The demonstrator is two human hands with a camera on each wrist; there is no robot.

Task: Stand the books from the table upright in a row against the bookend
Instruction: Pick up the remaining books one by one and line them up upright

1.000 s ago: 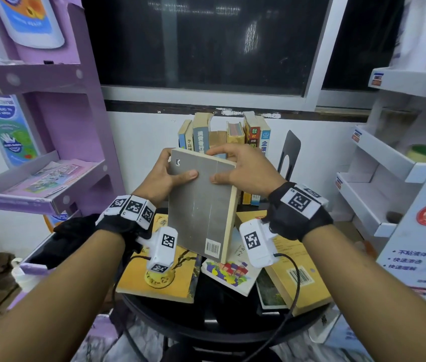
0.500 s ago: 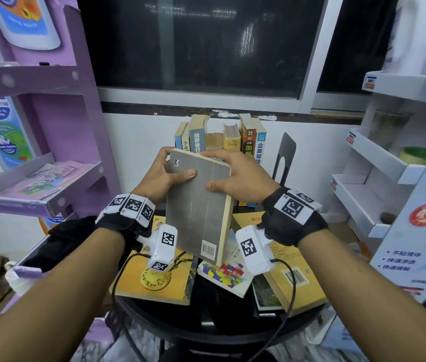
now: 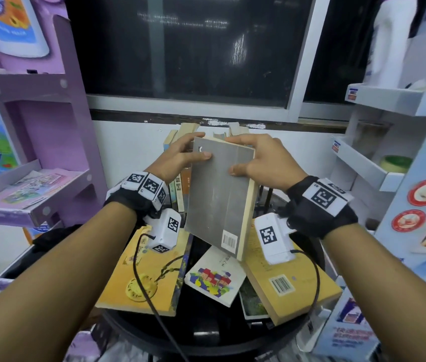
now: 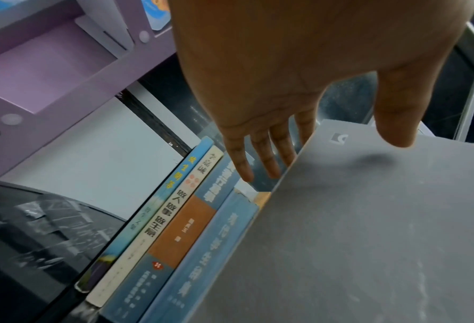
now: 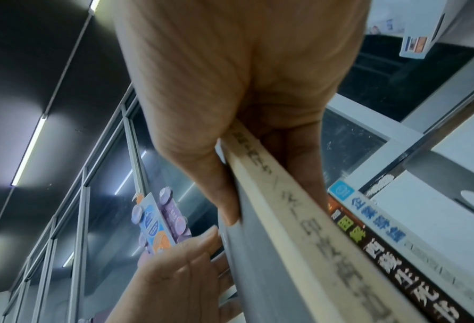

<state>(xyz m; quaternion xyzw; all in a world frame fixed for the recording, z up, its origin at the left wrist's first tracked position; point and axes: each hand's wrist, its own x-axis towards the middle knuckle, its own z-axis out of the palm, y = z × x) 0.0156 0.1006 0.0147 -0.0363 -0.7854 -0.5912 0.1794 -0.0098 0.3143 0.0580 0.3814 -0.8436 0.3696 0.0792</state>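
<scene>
Both hands hold a grey paperback book (image 3: 219,194) above the round black table (image 3: 206,333).

Left hand (image 3: 178,158) and right hand (image 3: 261,160) each keep a closed grip on its top corners, just before the upright row of books (image 4: 175,229).

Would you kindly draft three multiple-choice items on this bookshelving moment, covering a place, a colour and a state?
1. Where is the book with the multicoloured blocks cover?
A. Lying flat on the round black table
B. Standing in the upright row
C. On the purple shelf

2. What colour is the cover of the held book?
A. Red
B. Grey
C. Green

3. How is the held book gripped?
A. By the left hand alone
B. By both hands
C. By neither hand

Answers:
1 A: the blocks-cover book lies flat on the table.
2 B: the grey paperback book shows a grey back.
3 B: the left hand and right hand both hold its top.
</scene>
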